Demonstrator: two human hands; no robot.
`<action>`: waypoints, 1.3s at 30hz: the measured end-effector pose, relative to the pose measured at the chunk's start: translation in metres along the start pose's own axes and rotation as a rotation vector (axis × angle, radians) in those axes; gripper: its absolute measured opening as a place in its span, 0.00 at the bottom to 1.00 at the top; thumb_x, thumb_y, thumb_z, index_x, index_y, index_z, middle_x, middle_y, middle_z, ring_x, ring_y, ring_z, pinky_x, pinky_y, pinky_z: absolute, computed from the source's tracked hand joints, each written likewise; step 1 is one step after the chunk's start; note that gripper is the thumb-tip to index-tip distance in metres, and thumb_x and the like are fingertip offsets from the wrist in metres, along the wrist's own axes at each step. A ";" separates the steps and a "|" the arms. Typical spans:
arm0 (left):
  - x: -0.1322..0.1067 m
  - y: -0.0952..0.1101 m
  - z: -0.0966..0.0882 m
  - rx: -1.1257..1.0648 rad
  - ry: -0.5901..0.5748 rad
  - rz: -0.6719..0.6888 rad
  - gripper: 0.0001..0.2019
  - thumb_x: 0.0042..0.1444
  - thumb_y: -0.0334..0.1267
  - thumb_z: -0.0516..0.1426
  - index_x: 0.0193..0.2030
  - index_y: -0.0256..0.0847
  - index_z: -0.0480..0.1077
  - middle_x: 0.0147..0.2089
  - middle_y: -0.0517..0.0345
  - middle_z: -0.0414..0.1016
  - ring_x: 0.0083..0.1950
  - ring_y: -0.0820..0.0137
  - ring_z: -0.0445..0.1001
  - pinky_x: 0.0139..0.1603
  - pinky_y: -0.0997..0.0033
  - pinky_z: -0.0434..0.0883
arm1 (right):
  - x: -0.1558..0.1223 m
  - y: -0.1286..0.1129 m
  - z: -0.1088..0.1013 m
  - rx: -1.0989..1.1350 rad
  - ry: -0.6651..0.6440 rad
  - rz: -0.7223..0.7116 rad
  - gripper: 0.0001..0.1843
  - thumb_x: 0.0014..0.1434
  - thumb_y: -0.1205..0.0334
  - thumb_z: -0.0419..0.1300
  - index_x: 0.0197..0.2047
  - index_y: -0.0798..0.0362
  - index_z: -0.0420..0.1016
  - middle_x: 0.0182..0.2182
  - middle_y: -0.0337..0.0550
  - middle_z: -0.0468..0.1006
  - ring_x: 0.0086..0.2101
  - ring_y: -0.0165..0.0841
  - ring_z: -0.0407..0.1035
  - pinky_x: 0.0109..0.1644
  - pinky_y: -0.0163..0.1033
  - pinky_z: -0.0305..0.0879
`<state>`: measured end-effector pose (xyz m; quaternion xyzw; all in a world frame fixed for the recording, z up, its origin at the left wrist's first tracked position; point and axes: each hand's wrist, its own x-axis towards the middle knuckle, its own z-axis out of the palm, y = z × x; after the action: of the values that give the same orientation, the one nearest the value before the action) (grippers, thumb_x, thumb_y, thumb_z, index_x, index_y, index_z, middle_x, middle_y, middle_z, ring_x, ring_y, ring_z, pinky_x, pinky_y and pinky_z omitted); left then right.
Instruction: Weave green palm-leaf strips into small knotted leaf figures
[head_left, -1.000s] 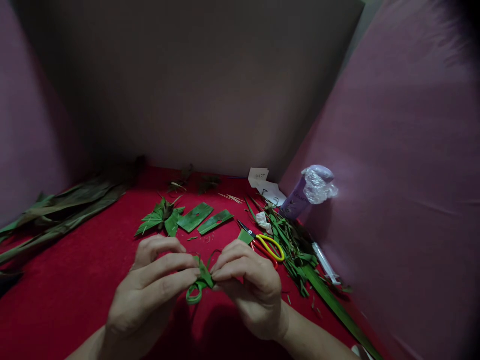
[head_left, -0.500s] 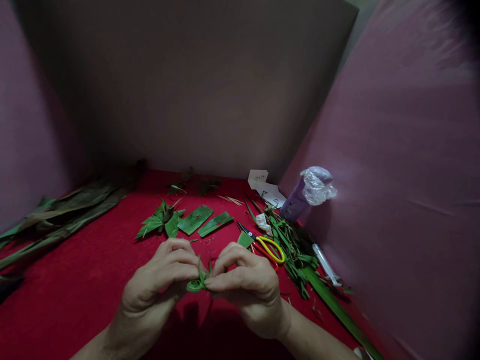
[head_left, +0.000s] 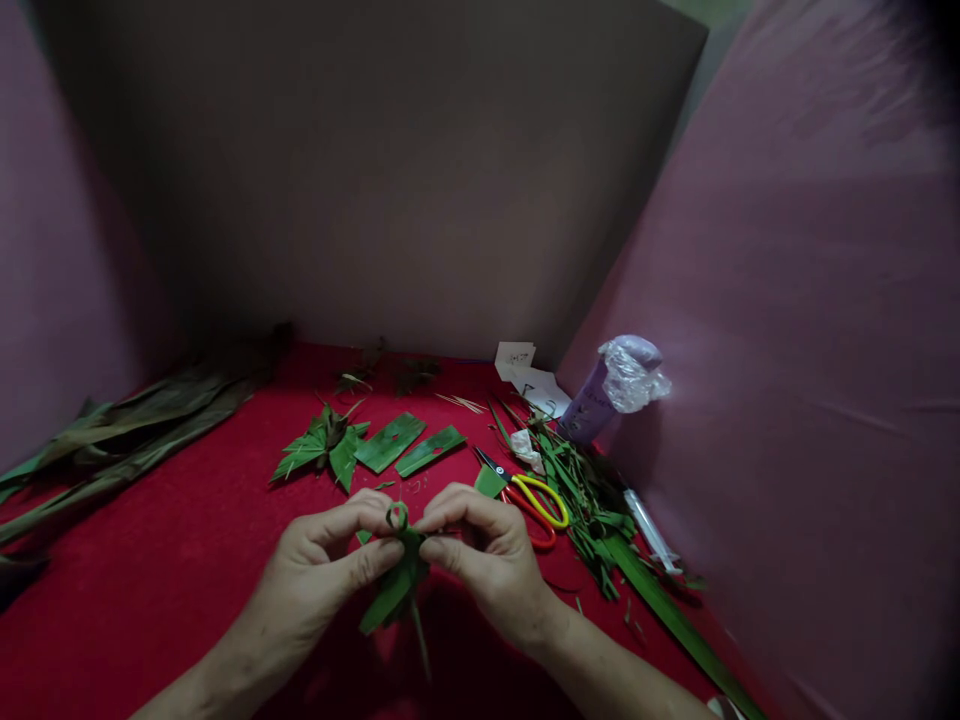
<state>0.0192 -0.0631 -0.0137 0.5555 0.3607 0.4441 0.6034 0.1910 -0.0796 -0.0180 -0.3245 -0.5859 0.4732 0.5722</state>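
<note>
Between my two hands, over the red cloth, is a folded green leaf piece (head_left: 401, 580) with a small curled loop at its top. A thin stalk hangs down from it. My left hand (head_left: 330, 555) pinches its left side between thumb and fingers. From the right, my right hand (head_left: 484, 560) grips its upper edge, thumb and forefinger close together. Just beyond my right hand lie scissors (head_left: 536, 500) with one yellow and one red handle. Two cut leaf rectangles, one a wide leaf strip (head_left: 390, 442) and one a narrower leaf strip (head_left: 431, 450), lie beyond my fingers.
A pointed leaf bundle (head_left: 322, 445) lies at centre left. Long dry leaves (head_left: 150, 425) stretch along the left. At right are a heap of leaf scraps (head_left: 581, 490), a syringe (head_left: 651, 530), a purple container (head_left: 589, 405) topped with clear plastic, and paper cards (head_left: 540, 390). Walls enclose the red cloth.
My hands have turned the leaf piece, so its broad blade and thin stalk now point down and the loop faces up. My thumbs have come into view on the near side.
</note>
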 end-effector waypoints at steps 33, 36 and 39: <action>0.003 -0.005 0.003 -0.194 0.163 -0.260 0.08 0.41 0.35 0.66 0.29 0.39 0.74 0.26 0.61 0.76 0.27 0.72 0.73 0.29 0.75 0.71 | 0.005 0.006 -0.001 0.071 0.027 0.242 0.12 0.51 0.55 0.62 0.30 0.56 0.73 0.23 0.36 0.68 0.25 0.26 0.59 0.30 0.32 0.57; 0.003 -0.006 0.003 -0.149 0.164 -0.225 0.07 0.41 0.35 0.66 0.28 0.38 0.74 0.28 0.62 0.73 0.28 0.73 0.72 0.29 0.75 0.70 | 0.005 0.005 0.001 0.068 0.016 0.255 0.12 0.50 0.55 0.63 0.28 0.56 0.72 0.21 0.35 0.66 0.24 0.25 0.58 0.29 0.32 0.55; 0.004 -0.005 0.003 -0.112 0.167 -0.195 0.07 0.40 0.35 0.66 0.27 0.38 0.75 0.29 0.63 0.71 0.29 0.74 0.71 0.29 0.76 0.70 | 0.004 0.006 0.002 0.111 0.008 0.286 0.12 0.49 0.55 0.63 0.28 0.56 0.72 0.21 0.35 0.67 0.23 0.25 0.59 0.29 0.32 0.57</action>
<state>0.0241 -0.0600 -0.0180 0.4443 0.4364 0.4476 0.6417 0.1872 -0.0739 -0.0219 -0.3747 -0.5043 0.5803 0.5183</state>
